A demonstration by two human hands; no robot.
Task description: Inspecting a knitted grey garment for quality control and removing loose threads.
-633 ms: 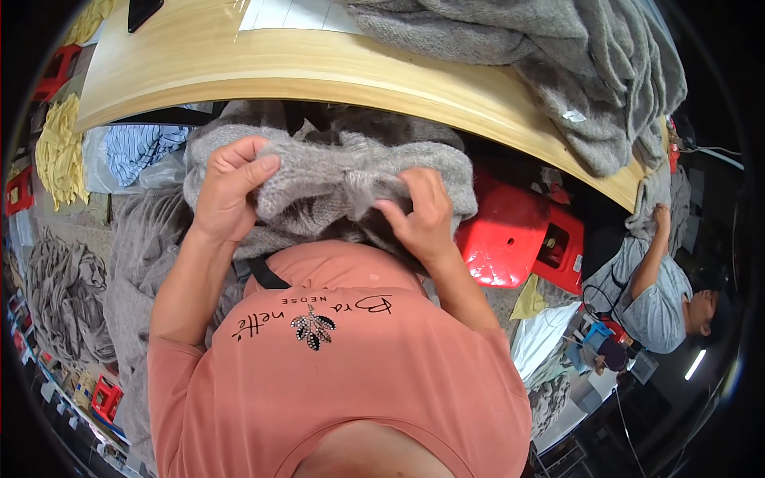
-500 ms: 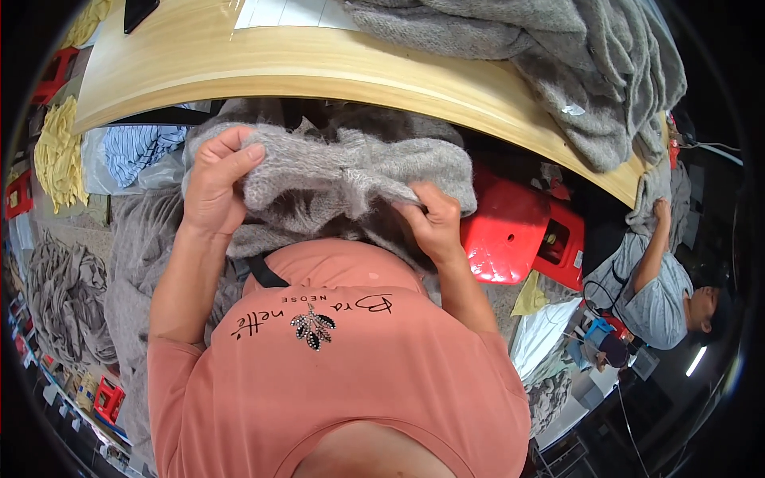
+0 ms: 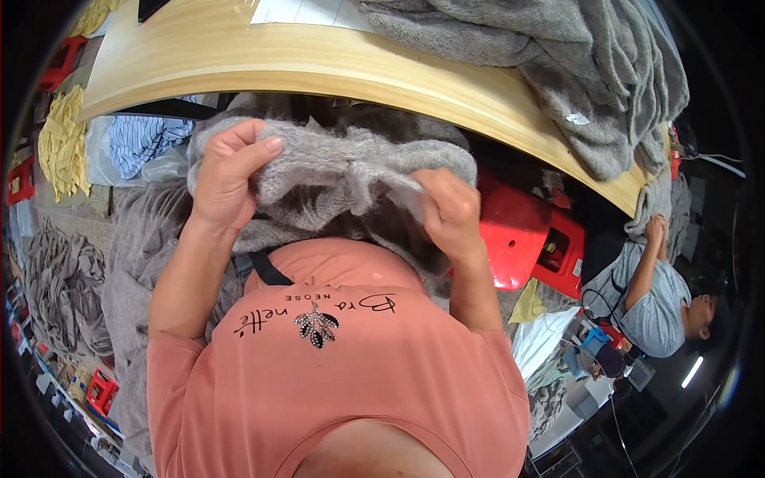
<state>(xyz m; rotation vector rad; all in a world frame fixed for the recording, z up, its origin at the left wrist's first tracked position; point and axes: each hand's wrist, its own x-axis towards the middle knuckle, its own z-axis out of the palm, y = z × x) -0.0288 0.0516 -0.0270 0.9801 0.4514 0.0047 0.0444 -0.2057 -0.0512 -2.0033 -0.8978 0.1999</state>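
A fuzzy grey knitted garment [image 3: 335, 163] is bunched up in front of my chest, just below the edge of the wooden table [image 3: 319, 68]. My left hand [image 3: 231, 171] grips its left end, thumb pressed on top of the fabric. My right hand [image 3: 450, 211] pinches a fold at its right end. More of the grey knit hangs down between my arms and over my lap.
A heap of grey knitwear [image 3: 558, 72] lies on the table's right part. A red plastic stool [image 3: 530, 239] stands to my right. Another person in a grey shirt [image 3: 649, 299] sits further right. Yellow fabric [image 3: 60, 139] and grey garments [image 3: 56, 279] lie on the floor at left.
Both hands have drawn apart a little, stretching the grey garment between them. My right hand has slid to the right end of the fabric.
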